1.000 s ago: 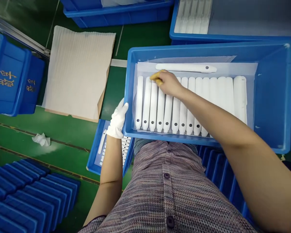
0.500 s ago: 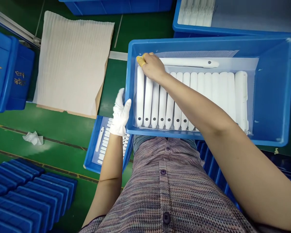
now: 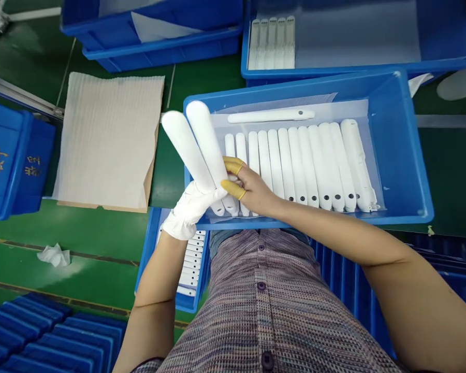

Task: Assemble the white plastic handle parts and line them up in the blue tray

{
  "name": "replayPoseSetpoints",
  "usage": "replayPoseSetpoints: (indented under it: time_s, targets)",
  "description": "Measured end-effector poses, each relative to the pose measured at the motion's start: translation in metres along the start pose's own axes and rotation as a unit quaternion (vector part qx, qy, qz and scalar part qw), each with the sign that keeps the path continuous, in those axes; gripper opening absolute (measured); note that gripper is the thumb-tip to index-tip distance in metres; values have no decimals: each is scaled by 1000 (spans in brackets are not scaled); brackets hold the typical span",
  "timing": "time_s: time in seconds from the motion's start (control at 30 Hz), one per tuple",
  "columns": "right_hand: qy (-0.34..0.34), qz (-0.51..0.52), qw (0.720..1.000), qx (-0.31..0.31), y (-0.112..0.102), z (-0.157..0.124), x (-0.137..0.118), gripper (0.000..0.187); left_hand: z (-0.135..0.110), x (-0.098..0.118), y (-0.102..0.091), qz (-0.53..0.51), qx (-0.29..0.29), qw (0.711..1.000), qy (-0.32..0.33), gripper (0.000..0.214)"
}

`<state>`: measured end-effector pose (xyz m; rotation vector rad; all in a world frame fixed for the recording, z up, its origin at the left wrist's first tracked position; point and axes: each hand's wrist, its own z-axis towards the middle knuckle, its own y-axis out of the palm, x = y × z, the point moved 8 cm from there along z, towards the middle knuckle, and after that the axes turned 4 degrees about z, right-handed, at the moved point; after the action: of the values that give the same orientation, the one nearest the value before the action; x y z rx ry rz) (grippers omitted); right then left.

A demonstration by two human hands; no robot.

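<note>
Gripping two white bars [image 3: 202,140] in the gloved left hand [image 3: 190,210], long axes slanting up-left across the rim of the blue crate [image 3: 279,88]; right hand [image 3: 250,189] nearest beside them, yellow-capped fingers [image 3: 233,186] curled against their lower ends.

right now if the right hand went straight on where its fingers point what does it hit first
The right hand would meet the nearer white bar in the gloved left hand; its yellow finger cots look close, depth unclear.
</note>
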<state>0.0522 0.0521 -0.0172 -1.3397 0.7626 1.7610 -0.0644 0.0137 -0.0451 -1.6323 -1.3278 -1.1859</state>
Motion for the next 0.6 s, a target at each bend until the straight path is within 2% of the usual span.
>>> replayPoseSetpoints:
  time_s: [0.03, 0.1, 0.2, 0.27, 0.33, 0.43, 0.5, 0.6]
  targets:
    - [6, 7, 1000, 22, -8, -3, 3, 42, 5, 7, 8, -8, -28, 1000, 0, 47]
    - [9, 59, 993, 98, -35, -4, 2, 37, 19, 28, 16, -39, -20, 998, 47, 47]
    - [31, 199, 959, 201, -79, -3, 0, 34, 44, 57, 16, -133, 64, 981, 130, 50]
    - [73, 277, 933, 216, -95, -2, 3, 30, 59, 63, 24, -187, 85, 970, 128, 47]
    - [131, 341, 908, 203, -98, -3, 7, 24, 70, 61, 42, -238, 58, 965, 97, 48]
    - [190, 414, 868, 196, -95, -7, 16, 18, 79, 58, 67, -288, -1, 955, 76, 28]
    - [206, 440, 850, 204, -92, -10, 21, 17, 82, 55, 76, -308, -26, 948, 74, 24]
    - [216, 452, 839, 212, -89, -12, 28, 15, 84, 42, 81, -348, -44, 936, 26, 20]
